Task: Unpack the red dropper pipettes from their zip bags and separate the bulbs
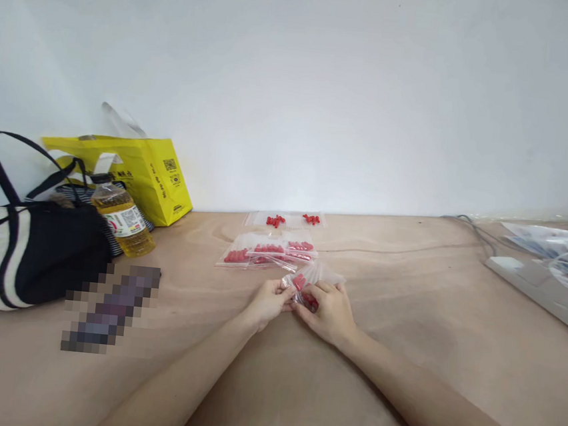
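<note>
Between my two hands is a clear plastic bag (pixel 326 272) with small red pieces (pixel 299 281) in it or at its opening; I cannot tell which. My left hand (pixel 269 302) pinches the bag's left edge. My right hand (pixel 329 311) is curled over the bag's right part, its fingers closed around the plastic and partly hiding more red pieces. Just beyond my hands lies an overlapping pile of clear bags (pixel 269 250) filled with red pieces. Farther back, loose-looking red pieces (pixel 276 221) rest in two small heaps on flat clear plastic (pixel 291 219).
To the left stand a black bag with white stripes (pixel 59 252), a bottle of yellow oil (pixel 125 221) and a yellow shopping bag (pixel 151 180). A blurred-out dark object (pixel 114 307) lies nearby. A white power strip (pixel 533 284) with cables and plastic packets (pixel 552 242) are at right.
</note>
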Tool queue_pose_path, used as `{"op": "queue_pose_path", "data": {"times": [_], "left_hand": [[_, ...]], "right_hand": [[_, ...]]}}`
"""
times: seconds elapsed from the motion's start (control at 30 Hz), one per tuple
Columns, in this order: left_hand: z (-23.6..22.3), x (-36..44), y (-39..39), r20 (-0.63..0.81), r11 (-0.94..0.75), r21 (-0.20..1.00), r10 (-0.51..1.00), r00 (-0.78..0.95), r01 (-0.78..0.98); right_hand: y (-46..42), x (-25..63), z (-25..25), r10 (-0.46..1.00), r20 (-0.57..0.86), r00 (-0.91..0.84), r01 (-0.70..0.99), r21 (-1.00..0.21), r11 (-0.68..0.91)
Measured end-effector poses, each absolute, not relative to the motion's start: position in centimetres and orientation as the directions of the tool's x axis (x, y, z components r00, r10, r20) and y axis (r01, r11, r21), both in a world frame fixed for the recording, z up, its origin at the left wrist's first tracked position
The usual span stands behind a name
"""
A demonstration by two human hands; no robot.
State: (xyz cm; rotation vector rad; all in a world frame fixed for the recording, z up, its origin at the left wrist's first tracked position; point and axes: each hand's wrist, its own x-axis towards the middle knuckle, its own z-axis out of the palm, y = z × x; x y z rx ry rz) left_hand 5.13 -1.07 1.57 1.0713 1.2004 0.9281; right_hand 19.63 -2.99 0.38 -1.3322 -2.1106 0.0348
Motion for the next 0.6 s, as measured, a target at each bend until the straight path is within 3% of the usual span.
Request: {"op": "queue_pose_path", "data": {"times": [0.2,0.47,0.6], "left_hand": [[1.35,5.65,-1.07,-0.198,0.195,0.980,0.970,0.141,0.035],[1.28,5.76,-1.06,-0.169,0.159,0.984,0.976,0.140,0.078],[1.37,5.66,-1.08,-0.172,0.158,0.982,0.974,0.149,0.100]], "right_hand": [[-2.82,19.54,0.06,0.835,0.479,-0.270,0.799,-0.372,0.472],[-2.29,19.41,-0.04,0.808,0.512,-0.293,0.835,-0.274,0.476],[-2.24,19.55,0.02,0.827,0.485,-0.282,0.825,-0.318,0.468]]}}
